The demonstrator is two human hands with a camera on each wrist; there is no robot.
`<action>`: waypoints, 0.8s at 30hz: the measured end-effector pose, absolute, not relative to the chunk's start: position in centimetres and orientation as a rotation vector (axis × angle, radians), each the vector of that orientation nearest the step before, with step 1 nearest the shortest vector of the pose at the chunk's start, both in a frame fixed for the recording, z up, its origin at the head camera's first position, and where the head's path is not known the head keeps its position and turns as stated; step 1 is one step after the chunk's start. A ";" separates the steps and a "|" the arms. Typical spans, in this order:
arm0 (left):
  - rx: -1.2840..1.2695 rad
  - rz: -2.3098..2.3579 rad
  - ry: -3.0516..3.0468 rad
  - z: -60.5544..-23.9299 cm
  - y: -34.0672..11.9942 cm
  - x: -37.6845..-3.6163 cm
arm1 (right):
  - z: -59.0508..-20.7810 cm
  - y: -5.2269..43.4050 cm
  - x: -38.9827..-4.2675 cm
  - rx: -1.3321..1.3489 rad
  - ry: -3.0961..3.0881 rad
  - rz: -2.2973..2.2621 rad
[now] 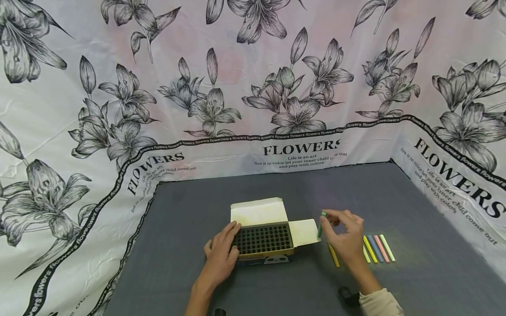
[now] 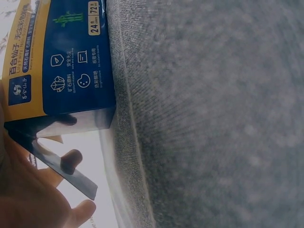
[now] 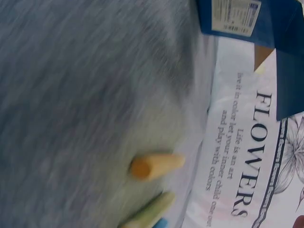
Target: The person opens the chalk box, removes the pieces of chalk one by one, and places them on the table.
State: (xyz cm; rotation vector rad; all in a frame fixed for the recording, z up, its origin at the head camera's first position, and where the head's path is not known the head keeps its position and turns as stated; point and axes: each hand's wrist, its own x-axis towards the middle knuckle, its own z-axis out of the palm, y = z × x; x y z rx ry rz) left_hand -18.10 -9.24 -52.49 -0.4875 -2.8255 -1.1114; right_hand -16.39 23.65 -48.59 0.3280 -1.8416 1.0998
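A chalk box [image 1: 262, 254] lies lid up, its black tray [image 1: 262, 238] full of round holes. At its left end my left hand [image 1: 221, 252] grips the box, thumb near the front corner and fingers along the edge. The left wrist view shows the blue and yellow printed side [image 2: 76, 61] and fingers of the left hand [image 2: 33, 199] around a side flap [image 2: 66, 171]. My right hand [image 1: 344, 232] pinches a green chalk stick [image 1: 319, 230] upright beside the right flap [image 1: 304, 232]. Below that hand lies an orange-yellow chalk [image 1: 334, 255], seen end-on as an orange stick [image 3: 156, 166] in the right wrist view.
Right of the right hand, several chalks lie in a row, among them a blue chalk [image 1: 378, 249] and a pink chalk [image 1: 382, 249]. The lid [image 1: 258, 211] stands open behind the tray. Flower-printed sheeting [image 1: 292, 153] borders the grey tabletop [image 1: 189, 210].
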 end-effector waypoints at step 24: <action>-0.489 -1.127 -2.828 -52.5 -9.1 -18.1 | -51.2 36.6 -14.4 0.189 -1.979 0.850</action>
